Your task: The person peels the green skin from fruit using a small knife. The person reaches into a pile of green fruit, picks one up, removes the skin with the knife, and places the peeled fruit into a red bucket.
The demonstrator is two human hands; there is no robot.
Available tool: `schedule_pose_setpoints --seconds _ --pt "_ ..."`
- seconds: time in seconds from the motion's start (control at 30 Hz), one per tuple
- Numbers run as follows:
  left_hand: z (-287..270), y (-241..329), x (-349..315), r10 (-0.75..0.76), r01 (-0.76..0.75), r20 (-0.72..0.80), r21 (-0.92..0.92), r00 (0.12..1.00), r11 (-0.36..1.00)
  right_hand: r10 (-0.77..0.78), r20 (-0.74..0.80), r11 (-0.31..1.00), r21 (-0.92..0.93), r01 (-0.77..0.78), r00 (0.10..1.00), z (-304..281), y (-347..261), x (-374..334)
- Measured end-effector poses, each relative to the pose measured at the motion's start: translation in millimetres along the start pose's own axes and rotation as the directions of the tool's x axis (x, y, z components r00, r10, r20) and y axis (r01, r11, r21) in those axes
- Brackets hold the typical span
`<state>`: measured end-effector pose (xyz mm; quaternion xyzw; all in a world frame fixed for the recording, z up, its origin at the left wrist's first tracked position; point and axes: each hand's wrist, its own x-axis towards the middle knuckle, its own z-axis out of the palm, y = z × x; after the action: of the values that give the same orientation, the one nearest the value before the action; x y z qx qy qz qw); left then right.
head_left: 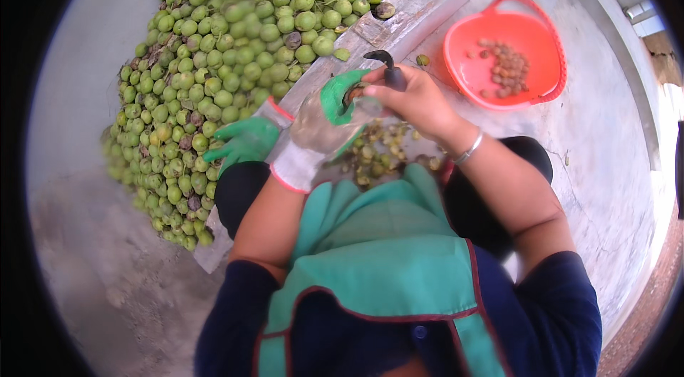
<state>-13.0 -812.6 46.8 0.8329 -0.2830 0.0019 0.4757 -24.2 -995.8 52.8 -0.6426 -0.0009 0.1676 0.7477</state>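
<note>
My left hand (317, 124), in a grey-white glove with a green coated palm, is closed around a brown walnut (352, 95). My bare right hand (425, 100), with a bangle on the wrist, grips a small hooked knife (394, 78). Its dark curved blade points up and away from the walnut. The thumb and fingertips of my right hand reach to the walnut, partly hiding it. Below my hands, cut green husk pieces (377, 152) lie in a heap between my knees. A spare green glove (251, 140) rests beside my left forearm, against the fruit pile.
A large heap of green-husked walnuts (235, 49) spreads across the left and far side. A low plank-like ledge (370, 31) borders it. At the far right stands a red plastic basket (456, 56) with several brown walnuts (509, 67) inside. One green piece (422, 60) lies near the basket.
</note>
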Motion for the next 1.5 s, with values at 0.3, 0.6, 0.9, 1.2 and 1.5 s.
schedule_pose_setpoints --seconds 0.3,0.6,0.9,1.2,1.5 --pt "0 -3 -5 -0.148 0.15 0.027 -0.278 0.989 0.949 -0.004 0.0 0.998 0.058 0.004 1.0 3 -5 -6" --pt "1 -14 -3 0.048 -0.046 -0.087 0.027 0.995 0.999 -0.34 -0.118 0.898 -0.336 0.285 0.933 -15 8 6" --pt "6 2 -8 0.004 -0.004 0.017 -0.001 1.0 1.0 0.112 0.026 0.987 0.116 -0.114 0.993 -15 9 4" --pt "10 -29 -13 -0.249 0.317 0.205 -0.738 0.947 0.596 0.054 0.03 0.991 -0.123 -0.05 0.998 -6 1 2" --pt "9 -31 -15 -0.3 0.399 0.306 -0.857 0.903 0.327 -0.193 0.016 0.913 -0.363 0.186 0.981 -9 19 9"
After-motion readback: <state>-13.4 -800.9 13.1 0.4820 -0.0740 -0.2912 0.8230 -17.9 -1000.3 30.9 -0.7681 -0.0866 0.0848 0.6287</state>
